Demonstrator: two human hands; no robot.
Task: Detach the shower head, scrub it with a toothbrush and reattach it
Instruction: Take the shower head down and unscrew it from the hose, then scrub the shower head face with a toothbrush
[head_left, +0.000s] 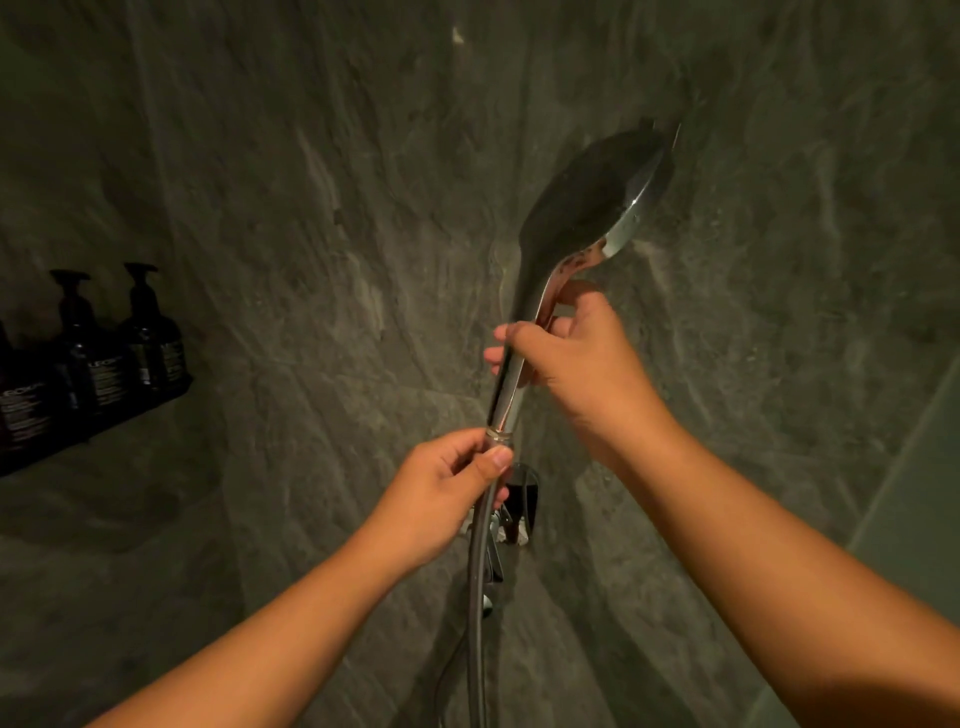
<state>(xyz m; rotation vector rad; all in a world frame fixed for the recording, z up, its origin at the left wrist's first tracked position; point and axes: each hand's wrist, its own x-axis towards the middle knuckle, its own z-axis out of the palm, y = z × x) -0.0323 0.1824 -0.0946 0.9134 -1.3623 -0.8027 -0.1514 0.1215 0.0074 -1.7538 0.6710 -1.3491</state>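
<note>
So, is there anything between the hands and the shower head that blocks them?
Nothing visible does. The right hand already grips the handle of the shower head, and the left hand pinches the hose connector just below the handle. The head is held clear of the stone wall.

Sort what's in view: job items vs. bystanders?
Job:
shower head, handle gripped by right hand
hose, its connector pinched by left hand

Bystanders:
three dark pump bottles on a wall shelf
chrome wall fitting
</note>
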